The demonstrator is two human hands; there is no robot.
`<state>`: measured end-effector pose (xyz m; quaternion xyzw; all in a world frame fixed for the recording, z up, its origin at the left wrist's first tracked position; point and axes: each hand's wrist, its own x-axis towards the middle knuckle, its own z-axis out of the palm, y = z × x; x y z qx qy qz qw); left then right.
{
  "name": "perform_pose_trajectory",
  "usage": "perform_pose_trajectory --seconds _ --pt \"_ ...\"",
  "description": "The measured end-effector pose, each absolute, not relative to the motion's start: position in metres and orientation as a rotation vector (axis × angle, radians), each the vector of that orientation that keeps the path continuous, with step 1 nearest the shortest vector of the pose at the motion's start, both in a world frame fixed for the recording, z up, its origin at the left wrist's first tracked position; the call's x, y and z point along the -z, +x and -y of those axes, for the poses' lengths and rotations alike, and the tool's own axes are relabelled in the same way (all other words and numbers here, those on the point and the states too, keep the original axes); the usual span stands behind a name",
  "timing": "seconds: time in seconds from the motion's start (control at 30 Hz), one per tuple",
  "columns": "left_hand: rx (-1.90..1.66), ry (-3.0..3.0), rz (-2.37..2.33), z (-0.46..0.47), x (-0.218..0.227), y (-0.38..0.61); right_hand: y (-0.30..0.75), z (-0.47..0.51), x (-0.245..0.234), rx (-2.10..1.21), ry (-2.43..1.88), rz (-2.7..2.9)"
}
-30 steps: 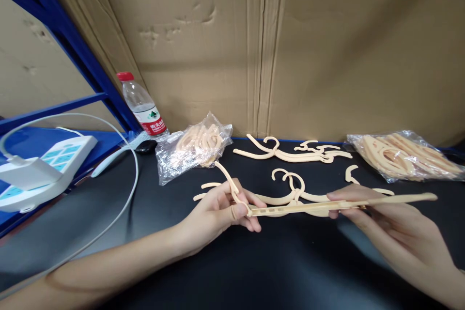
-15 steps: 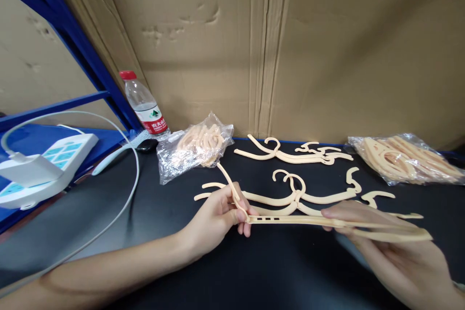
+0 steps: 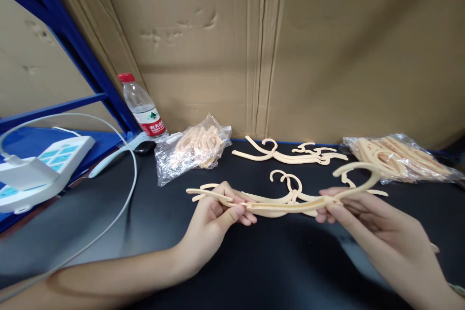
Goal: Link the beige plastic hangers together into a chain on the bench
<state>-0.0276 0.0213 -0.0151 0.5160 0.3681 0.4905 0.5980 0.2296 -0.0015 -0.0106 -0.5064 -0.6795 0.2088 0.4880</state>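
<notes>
A beige folding plastic hanger (image 3: 283,207) is stretched between my two hands above the black table. My left hand (image 3: 214,218) pinches its left joint, where a short end arm sticks out to the left. My right hand (image 3: 385,232) grips it near the base of the hook (image 3: 363,174), which curves up above the fingers. Part of the hanger on the right is hidden behind that hand. Just behind lie more beige hangers (image 3: 286,177), their hooks overlapping, partly covered by my hands and the held hanger. Another group of hangers (image 3: 298,158) lies farther back.
Clear bags of beige parts lie at the back, one on the left (image 3: 196,147) and one on the right (image 3: 399,157). A water bottle (image 3: 145,111) stands back left. A white power strip (image 3: 51,169) and its cable (image 3: 135,174) occupy the left side. Cardboard (image 3: 203,48) walls the back.
The held hanger has turned, so its hook now shows upward at my right hand and its slotted side no longer shows. The left end arm has swung from steep to nearly level.
</notes>
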Motion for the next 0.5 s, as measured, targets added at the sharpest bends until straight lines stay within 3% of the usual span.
perform_pose_trajectory --seconds 0.1,0.23,0.37,0.5 --pt "-1.080 1.080 -0.947 -0.012 0.017 -0.026 0.232 -0.009 0.008 -0.635 -1.237 1.577" --pt "-0.692 1.115 -0.964 0.008 0.023 -0.023 0.239 -0.018 0.009 -0.683 -1.290 1.633" --pt "-0.435 1.663 -0.820 0.022 0.022 -0.025 0.238 -0.018 0.015 -0.752 -1.310 1.776" --pt "-0.534 2.223 -0.549 0.022 0.013 -0.028 0.233 -0.015 0.028 -0.659 -1.331 1.932"
